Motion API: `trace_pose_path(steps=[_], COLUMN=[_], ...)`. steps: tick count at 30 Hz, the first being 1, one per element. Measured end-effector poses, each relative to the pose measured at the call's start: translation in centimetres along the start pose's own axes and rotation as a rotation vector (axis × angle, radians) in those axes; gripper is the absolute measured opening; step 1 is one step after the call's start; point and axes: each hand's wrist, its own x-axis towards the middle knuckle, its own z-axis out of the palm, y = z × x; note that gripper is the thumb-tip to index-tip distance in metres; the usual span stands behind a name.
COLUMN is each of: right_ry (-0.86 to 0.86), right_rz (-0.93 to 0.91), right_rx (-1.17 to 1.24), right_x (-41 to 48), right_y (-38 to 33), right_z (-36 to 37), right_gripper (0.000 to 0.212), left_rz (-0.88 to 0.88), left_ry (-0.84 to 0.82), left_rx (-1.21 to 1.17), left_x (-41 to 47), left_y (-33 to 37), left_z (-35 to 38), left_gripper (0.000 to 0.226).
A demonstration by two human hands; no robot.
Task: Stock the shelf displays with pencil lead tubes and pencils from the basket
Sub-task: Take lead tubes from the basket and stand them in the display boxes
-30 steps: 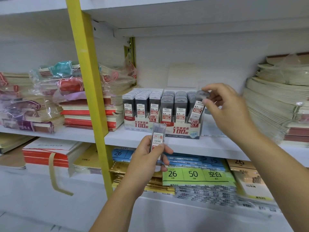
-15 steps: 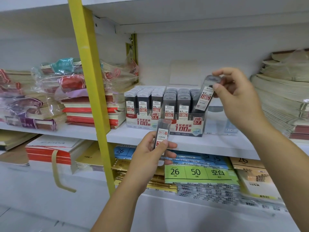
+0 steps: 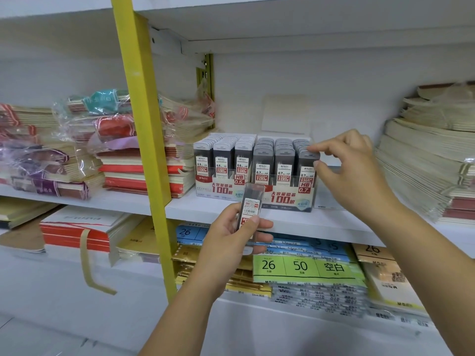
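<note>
So the right hand (image 3: 347,173) just dropped its 0.7 tube (image 3: 307,168), which was tilted in the air 0.5 s back, into the front slot of the display box's (image 3: 282,199) rightmost column. Thumb and forefinger still pinch the cap, so I'd say 1 more stocked, nearly let go. The left hand (image 3: 228,237) grips a spare tube (image 3: 250,206) upright just in front of the shelf (image 3: 195,208). It shows its barcode side, so I can't read the size. The basket's out of view.

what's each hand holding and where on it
The left hand grips a loose lead tube by its lower half; the right hand pinches the top of the front right 0.7 tube in the display box.
</note>
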Motion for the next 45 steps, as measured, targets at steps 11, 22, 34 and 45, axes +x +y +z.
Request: trace_pose_path(steps=[11,22,34,45], right_ry=[-0.374,-0.401,-0.484,-0.024], right_rz=[-0.016,0.233,0.008,-0.166], right_rx=[0.585,0.787,0.539,0.401], right_x=[-4.1,-5.2,-5.0,5.4], right_y=[-5.5,-4.3,-6.7,-10.3], right_z=[1.6,2.0,2.4,2.7], right_gripper=[0.034,0.024,0.048,0.041], left_rz=[0.014,-0.042,0.103,0.349], left_ry=[-0.137,0.1,0.033,0.376], left_rx=[0.063,-0.293,0.071,0.724], left_x=[-1.0,-0.9,-0.3,3.6], left_y=[1.2,1.5,2.9,3.0], left_z=[0.1,-2.3,-3.1,-7.6], left_gripper=[0.017,0.013,0.022,0.056])
